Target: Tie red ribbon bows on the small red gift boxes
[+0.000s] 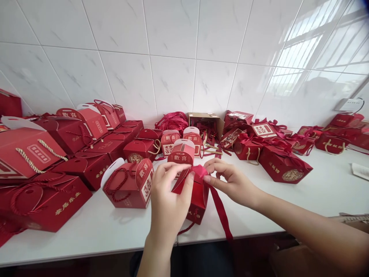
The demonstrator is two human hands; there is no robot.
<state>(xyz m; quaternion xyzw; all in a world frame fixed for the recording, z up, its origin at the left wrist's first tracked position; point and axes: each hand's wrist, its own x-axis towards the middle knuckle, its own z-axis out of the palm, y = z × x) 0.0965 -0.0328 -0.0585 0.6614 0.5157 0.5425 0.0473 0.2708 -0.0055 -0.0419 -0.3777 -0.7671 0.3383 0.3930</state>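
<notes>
A red gift box (197, 200) stands near the table's front edge, partly hidden by my hands. Above its top, my left hand (174, 182) pinches one side of a red ribbon (199, 170) between thumb and forefinger. From the other side my right hand (226, 177) has its thumb and fingers closed on the same ribbon, which is bunched into a loop or knot; I cannot tell which. One long tail of ribbon hangs down right of the box, over the table edge. A red cord shows low on the box's left.
Many red boxes, such as one with a rope handle (128, 188), crowd the left. Ribbon-tied boxes (285, 163) stand at right. Behind my hands are a ribbon pile (172, 121) and an open cardboard box (220, 124) of strips. A tiled wall (173, 30) backs the white table (253, 215).
</notes>
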